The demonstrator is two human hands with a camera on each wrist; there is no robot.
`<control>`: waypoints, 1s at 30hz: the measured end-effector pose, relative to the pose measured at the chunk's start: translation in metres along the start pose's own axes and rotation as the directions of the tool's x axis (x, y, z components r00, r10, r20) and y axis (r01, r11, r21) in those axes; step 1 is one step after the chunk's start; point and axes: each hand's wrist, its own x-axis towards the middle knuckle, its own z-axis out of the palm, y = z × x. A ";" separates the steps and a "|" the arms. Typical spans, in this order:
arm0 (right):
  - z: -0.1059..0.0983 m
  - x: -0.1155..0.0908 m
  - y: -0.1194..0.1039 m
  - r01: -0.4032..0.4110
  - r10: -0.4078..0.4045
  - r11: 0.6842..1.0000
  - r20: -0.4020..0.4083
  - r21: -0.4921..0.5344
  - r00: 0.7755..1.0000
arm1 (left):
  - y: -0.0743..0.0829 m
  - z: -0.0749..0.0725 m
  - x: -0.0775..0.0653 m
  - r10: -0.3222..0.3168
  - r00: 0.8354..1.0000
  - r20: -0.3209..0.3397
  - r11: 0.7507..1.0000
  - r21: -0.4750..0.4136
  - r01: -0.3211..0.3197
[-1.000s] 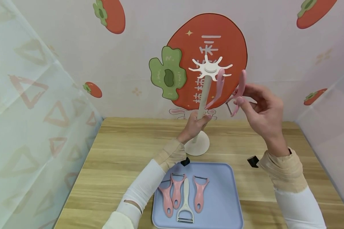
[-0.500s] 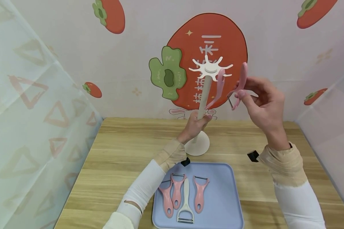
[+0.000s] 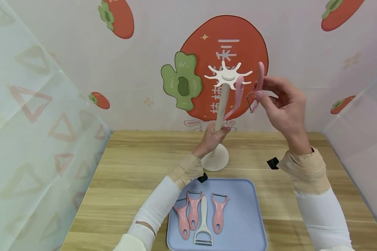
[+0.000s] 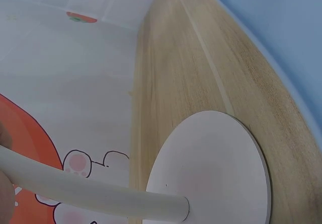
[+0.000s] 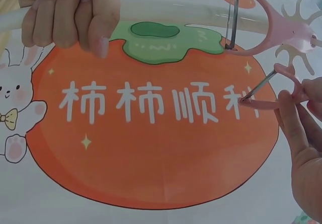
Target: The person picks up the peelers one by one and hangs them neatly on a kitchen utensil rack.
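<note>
My left hand (image 3: 213, 139) grips the pole of a white stand (image 3: 222, 104), whose round base (image 4: 216, 168) rests on the table. At its top is a ring of hooks (image 3: 228, 75). One pink peeler (image 3: 238, 96) hangs from a hook on the right side, blade end down. Beside it, my right hand (image 3: 284, 106) pinches a second pink peeler (image 3: 260, 78) between thumb and fingers, handle up and blade end down. In the right wrist view the held peeler's blade (image 5: 259, 87) sits apart from the hanging peeler's blade (image 5: 232, 20).
A blue tray (image 3: 243, 216) lies on the wooden table (image 3: 128, 167) in front of the stand. On it are several pink peelers (image 3: 218, 214) and one white peeler (image 3: 203, 223), pointing the opposite way. A printed cloth wall (image 3: 138, 87) stands close behind the stand.
My right hand has risen and shifted left with its peeler, bringing it nearer the hooks. The left hand, the stand and the hanging peeler have stayed in place.
</note>
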 end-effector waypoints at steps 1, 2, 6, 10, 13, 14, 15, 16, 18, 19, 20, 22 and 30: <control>0.001 0.001 0.001 0.004 -0.004 1.000 0.003 -0.004 1.000 | 0.000 0.000 0.000 0.004 1.000 0.000 1.000 -0.001 -0.004; 0.001 0.001 0.001 0.006 -0.006 1.000 0.004 -0.002 1.000 | -0.001 0.000 -0.001 0.006 1.000 0.002 1.000 -0.003 -0.006; 0.003 0.002 0.004 0.014 -0.014 1.000 0.007 0.010 1.000 | -0.002 0.001 -0.001 0.009 1.000 0.011 1.000 0.002 -0.009; 0.004 0.002 0.005 0.023 -0.023 1.000 0.019 -0.004 1.000 | -0.003 0.001 -0.001 0.007 1.000 0.012 1.000 0.004 -0.007; 0.006 0.002 0.005 0.030 -0.029 0.999 0.029 -0.014 0.999 | -0.001 0.000 0.000 0.009 1.000 0.006 1.000 0.003 -0.009; 0.006 0.002 0.005 0.032 -0.032 0.999 0.034 -0.020 0.999 | -0.001 0.000 0.000 0.011 1.000 0.003 1.000 0.003 -0.011; 0.007 0.003 0.005 0.034 -0.033 0.999 0.036 -0.024 0.999 | 0.000 0.000 0.001 0.014 1.000 0.002 1.000 0.005 -0.014; 0.007 0.003 0.005 0.035 -0.034 0.999 0.038 -0.027 0.999 | 0.000 -0.001 0.001 0.016 1.000 0.002 1.000 0.007 -0.016; 0.008 0.003 0.006 0.036 -0.035 0.999 0.042 -0.037 0.999 | 0.001 -0.001 0.001 0.017 1.000 0.004 1.000 0.017 -0.017; 0.008 0.003 0.006 0.037 -0.035 0.999 0.043 -0.040 0.998 | 0.002 -0.001 0.001 0.016 1.000 0.007 1.000 0.019 -0.017; 0.008 0.003 0.006 0.038 -0.036 0.998 0.046 -0.044 0.998 | 0.002 -0.001 0.001 0.014 1.000 0.009 1.000 0.021 -0.014; 0.009 0.002 0.007 0.039 -0.037 0.998 0.050 -0.045 0.998 | 0.002 -0.001 0.001 0.010 1.000 0.012 1.000 0.026 -0.010; 0.012 0.001 0.009 0.046 -0.041 0.996 0.065 -0.078 0.997 | 0.001 -0.001 0.000 0.013 1.000 0.010 0.999 0.030 -0.013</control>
